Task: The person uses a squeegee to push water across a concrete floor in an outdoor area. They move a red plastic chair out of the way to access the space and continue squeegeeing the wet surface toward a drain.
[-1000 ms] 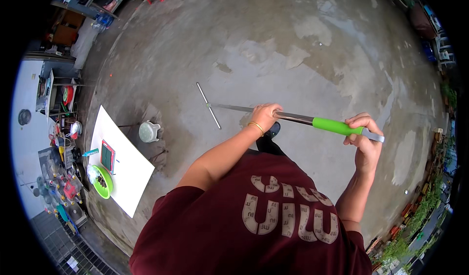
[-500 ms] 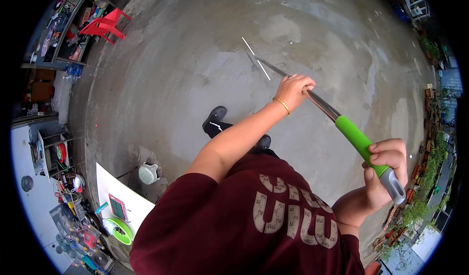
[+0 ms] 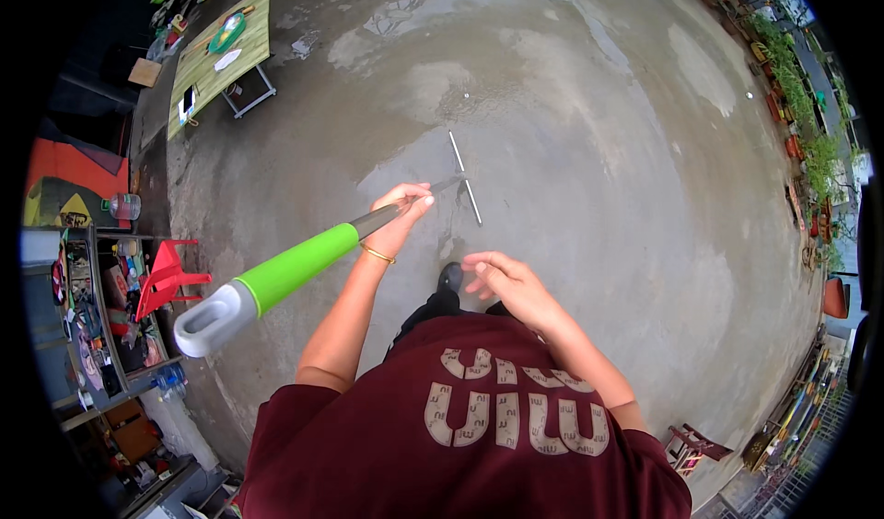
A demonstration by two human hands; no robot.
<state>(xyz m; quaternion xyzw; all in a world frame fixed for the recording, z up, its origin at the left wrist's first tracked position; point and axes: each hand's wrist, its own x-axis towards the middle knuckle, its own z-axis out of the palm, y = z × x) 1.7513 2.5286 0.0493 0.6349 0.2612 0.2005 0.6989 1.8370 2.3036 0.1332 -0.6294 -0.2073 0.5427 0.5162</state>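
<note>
The floor squeegee has a long metal pole, a thick green grip and a grey looped end. That end points to the lower left, near the camera. My left hand is wrapped around the metal pole just beyond the green grip. At the pole's far end, the thin white-edged squeegee blade lies on the wet concrete floor. My right hand is off the pole, in front of my body, its fingers loosely apart with nothing in them. Below it one dark shoe shows; the other is hidden.
A folding table with a green basket stands at the far left. Nearer on that side are a red plastic chair and cluttered shelves. Potted plants line the right edge. A small wooden chair stands at lower right.
The view has turned leftward. My right hand has let go of the green grip, and the grip has swung from my right side over to my left. My left hand still holds the pole.
</note>
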